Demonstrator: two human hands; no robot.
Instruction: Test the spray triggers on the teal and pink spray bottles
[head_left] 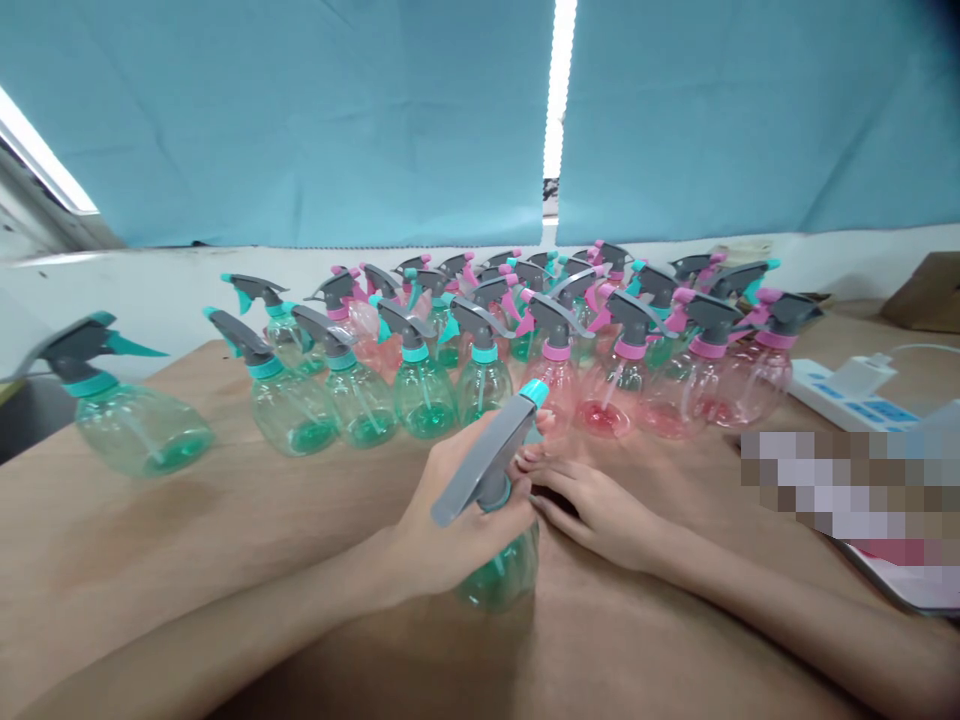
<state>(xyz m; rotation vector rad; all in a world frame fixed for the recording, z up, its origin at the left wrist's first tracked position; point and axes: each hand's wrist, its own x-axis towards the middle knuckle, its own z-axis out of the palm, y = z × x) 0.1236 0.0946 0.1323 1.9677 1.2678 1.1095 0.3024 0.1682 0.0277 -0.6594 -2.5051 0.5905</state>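
Note:
In front of me a green-tinted clear spray bottle point(499, 580) with a grey head and turquoise nozzle is upright, slightly tilted. My left hand point(439, 515) is wrapped round its neck, just below the spray head, with the thumb on the near side. My right hand point(604, 505) is beside the bottle on the right, its fingers bent towards it and its thumb apart from them. Its fingertips come close to the bottle and my left fingers; whether they touch is hidden. Behind my hands stand green spray bottles point(426, 400) and pink spray bottles point(604, 405), several of each.
One green spray bottle point(135, 425) stands apart at the far left of the wooden table point(300, 540). At the right are a white power strip point(832, 390) with a plug and a flat device point(892, 580), partly blurred out. A cardboard box point(926, 295) sits at the back right.

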